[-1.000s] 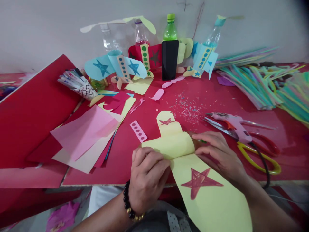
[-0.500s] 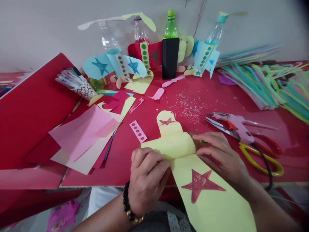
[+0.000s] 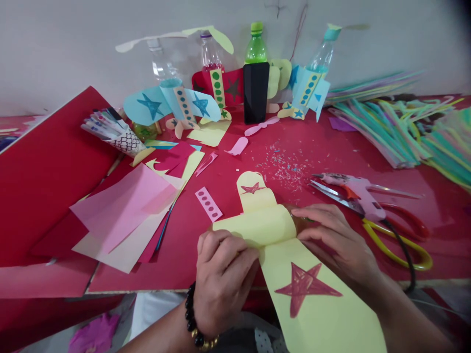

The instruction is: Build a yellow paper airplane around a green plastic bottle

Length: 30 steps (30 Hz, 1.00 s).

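Pale yellow paper (image 3: 257, 225) is curved into a roll at the table's front edge. Its long flap with a dark red star (image 3: 307, 289) hangs toward me, and a smaller star-marked flap (image 3: 251, 188) lies beyond. My left hand (image 3: 226, 274), with a beaded bracelet, is closed on the roll's left part, fingertips pressing the seam. At the roll's right end my right hand (image 3: 333, 238) holds something see-through and brownish, perhaps a bottle, mostly hidden by paper and fingers. A pink strip with dark dots (image 3: 208, 204) lies just left of the roll.
Scissors (image 3: 395, 245) and a pink glue gun (image 3: 362, 193) lie to the right, with a cable. Bottle planes with paper wings (image 3: 150, 105) and a black phone (image 3: 256, 93) stand at the back. Paper sheets (image 3: 125, 206), a pen cup (image 3: 127, 139) and pastel sticks (image 3: 379, 130) surround them.
The camera view has shifted slightly, so the table things sit a little lower and further left. Both hands keep their hold on the yellow roll.
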### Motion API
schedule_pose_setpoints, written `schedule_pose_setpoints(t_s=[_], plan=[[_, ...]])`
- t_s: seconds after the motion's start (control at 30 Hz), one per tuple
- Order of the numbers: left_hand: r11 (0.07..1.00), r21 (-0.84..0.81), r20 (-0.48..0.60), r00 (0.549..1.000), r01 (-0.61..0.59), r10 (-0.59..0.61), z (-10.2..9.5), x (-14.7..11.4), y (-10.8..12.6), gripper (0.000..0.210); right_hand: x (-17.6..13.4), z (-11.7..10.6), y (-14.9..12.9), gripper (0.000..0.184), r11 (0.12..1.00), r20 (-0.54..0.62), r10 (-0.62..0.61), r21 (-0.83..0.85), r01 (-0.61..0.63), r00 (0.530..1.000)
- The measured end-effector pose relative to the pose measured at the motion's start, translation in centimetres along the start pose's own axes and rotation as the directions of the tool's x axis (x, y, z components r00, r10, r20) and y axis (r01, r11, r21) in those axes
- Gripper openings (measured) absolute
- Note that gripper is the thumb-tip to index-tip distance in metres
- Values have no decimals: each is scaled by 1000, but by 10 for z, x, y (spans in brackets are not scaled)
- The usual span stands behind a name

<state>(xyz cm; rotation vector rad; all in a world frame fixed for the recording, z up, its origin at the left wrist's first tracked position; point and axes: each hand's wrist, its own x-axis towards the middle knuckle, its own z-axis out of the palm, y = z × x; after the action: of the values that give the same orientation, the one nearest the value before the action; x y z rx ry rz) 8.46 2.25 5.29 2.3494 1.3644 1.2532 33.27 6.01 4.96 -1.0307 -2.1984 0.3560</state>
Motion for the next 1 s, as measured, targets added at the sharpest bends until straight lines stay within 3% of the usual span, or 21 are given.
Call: schedule_pose_setpoints(t_s=[0.57,1.0], plan=[[1000,-9,3,1000,1,-1,0,2,-1,16,3,0,-3,11,1000,-24,-6,18,7,1000],[1000,-4,15,1000,27,-27,-2,2,0,17,1,-1,-4,12,1000,29,0,22,-1,1000]])
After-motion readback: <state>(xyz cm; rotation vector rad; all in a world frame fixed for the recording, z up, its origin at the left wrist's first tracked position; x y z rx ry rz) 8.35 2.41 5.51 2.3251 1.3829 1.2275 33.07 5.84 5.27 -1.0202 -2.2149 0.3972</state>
